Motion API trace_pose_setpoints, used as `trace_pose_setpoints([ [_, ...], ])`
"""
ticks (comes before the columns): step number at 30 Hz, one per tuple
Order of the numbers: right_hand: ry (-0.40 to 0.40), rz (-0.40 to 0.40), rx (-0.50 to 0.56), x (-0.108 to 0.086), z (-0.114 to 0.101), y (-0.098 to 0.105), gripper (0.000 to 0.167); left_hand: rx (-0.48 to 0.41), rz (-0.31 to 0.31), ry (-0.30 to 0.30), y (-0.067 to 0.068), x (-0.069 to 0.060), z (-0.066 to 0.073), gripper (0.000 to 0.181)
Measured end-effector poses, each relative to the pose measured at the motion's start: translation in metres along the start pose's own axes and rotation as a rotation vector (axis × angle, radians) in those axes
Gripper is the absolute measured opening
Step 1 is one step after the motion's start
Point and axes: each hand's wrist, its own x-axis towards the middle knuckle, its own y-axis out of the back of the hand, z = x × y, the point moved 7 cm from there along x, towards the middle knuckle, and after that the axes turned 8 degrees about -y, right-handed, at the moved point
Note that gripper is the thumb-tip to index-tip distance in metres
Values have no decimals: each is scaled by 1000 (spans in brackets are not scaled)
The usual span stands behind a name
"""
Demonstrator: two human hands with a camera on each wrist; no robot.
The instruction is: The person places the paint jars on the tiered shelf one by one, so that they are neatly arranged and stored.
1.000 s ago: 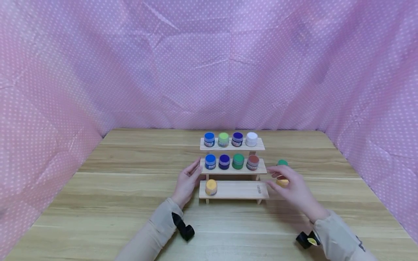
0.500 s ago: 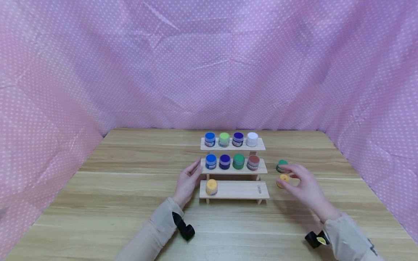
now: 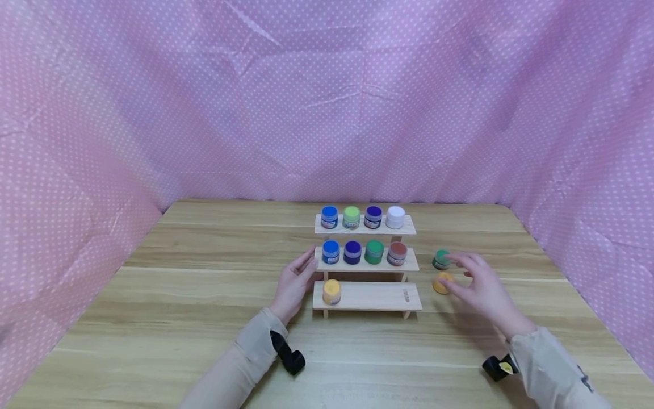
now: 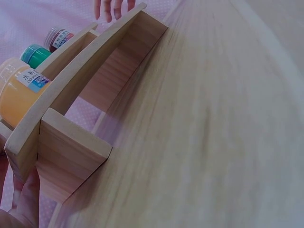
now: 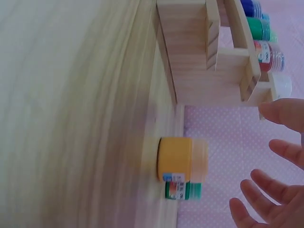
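A three-tier wooden display rack [image 3: 378, 296] holds small paint jars. My left hand [image 3: 292, 287] holds the rack's left end, with fingers by the shelf edge [image 4: 28, 107]; part of the grip is hidden. My right hand [image 3: 482, 289] hovers right of the rack, fingers spread and holding nothing. Close to its thumb stands a yellow-orange paint jar [image 5: 175, 159] on the table, with a gap between them in the right wrist view. Just behind that jar is a green paint jar [image 3: 440, 260]. Another yellow-orange paint jar [image 3: 331, 292] sits at the left of the bottom shelf.
On the middle shelf stand a blue jar [image 3: 330, 252], a purple jar [image 3: 352, 253], a green jar [image 3: 374, 252] and a reddish-brown jar [image 3: 397, 254]. The top shelf bears several more, including a white jar [image 3: 395, 217]. Pink dotted cloth [image 3: 327, 113] hangs behind the wooden table [image 3: 204, 255].
My right hand has moved right, away from the rack's end, to the loose yellow-orange jar, and its fingers have spread. The left hand has stayed at the rack.
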Motion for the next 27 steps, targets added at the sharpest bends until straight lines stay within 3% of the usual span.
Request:
trace_pose_setpoints([
  [10,-151,-139,-49,1,24,-12,57,10,-6,20,0,0,-3,45],
  [27,-200,-254,-36,1,27,-23,53,14,-4,20,1,2,-4,44],
])
